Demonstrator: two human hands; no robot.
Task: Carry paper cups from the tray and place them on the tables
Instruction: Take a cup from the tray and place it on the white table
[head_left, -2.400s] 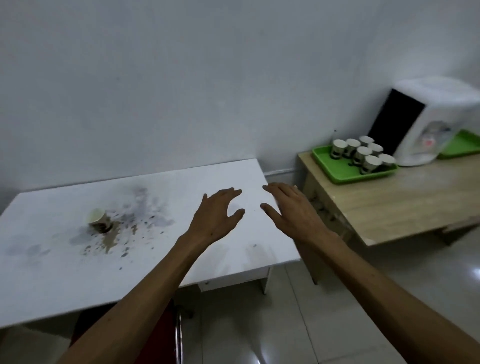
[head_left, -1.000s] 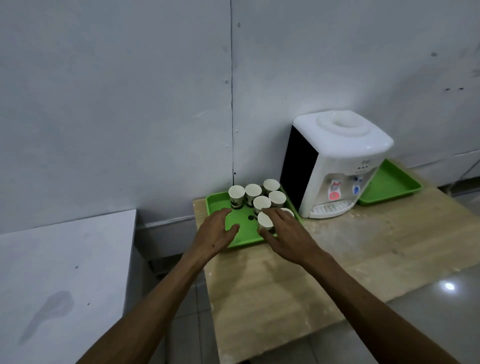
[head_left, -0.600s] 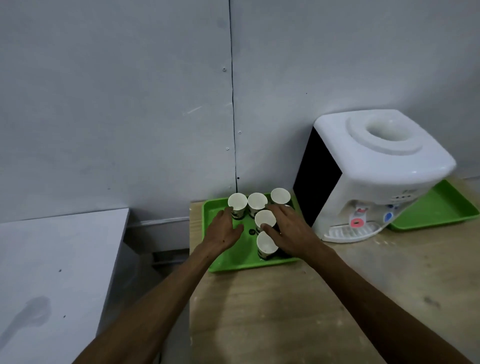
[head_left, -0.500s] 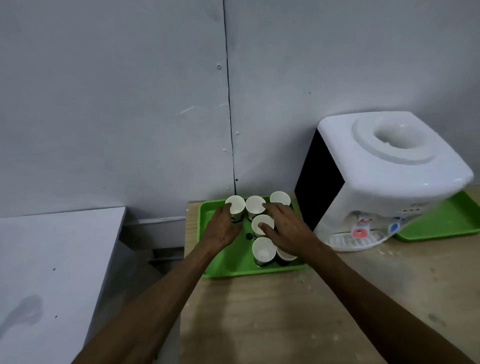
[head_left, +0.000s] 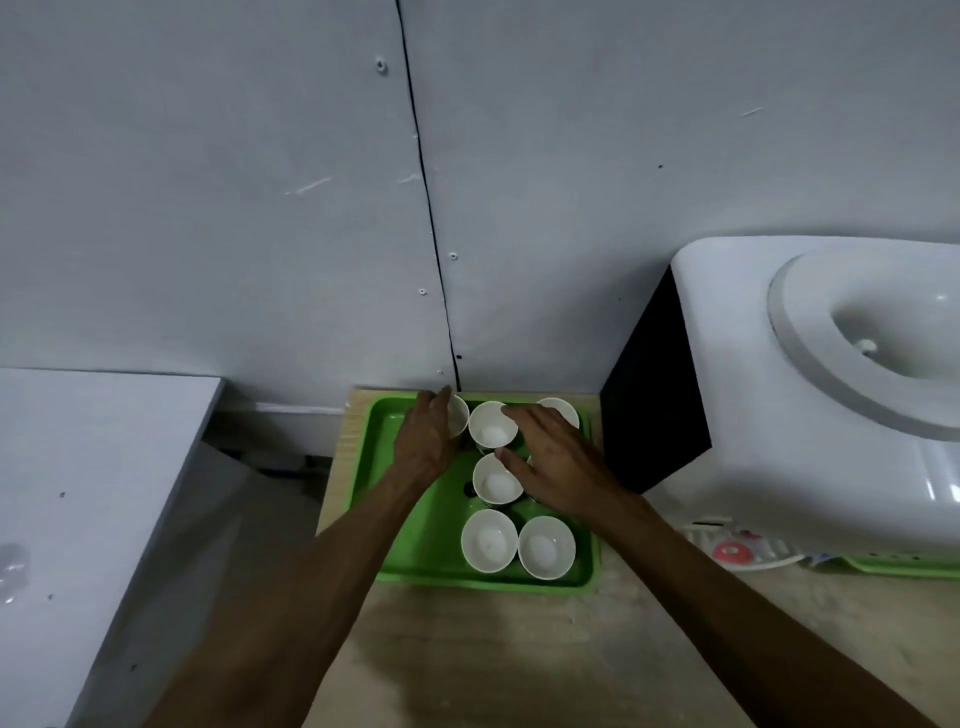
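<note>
A green tray (head_left: 402, 525) lies at the back left corner of the wooden table (head_left: 493, 654) and holds several white paper cups. My left hand (head_left: 426, 441) curls round the left side of the back-left cup (head_left: 460, 415). My right hand (head_left: 553, 465) hovers over the tray's middle with spread fingers. Its index tip is at the rim of the back-middle cup (head_left: 491, 426) and its thumb is by the centre cup (head_left: 496, 483). Part of another cup is hidden under its palm. Two cups (head_left: 489, 540) (head_left: 546, 546) stand free at the tray's front.
A white water dispenser (head_left: 810, 395) with a black side stands right of the tray, close to my right wrist. A second green tray (head_left: 904, 566) pokes out beneath it. A white table (head_left: 88, 493) stands to the left across a floor gap. The wall is directly behind the tray.
I have turned from the white table to the wooden one and come up close. Both hands reached into the green tray, the left settling on the back-left cup.
</note>
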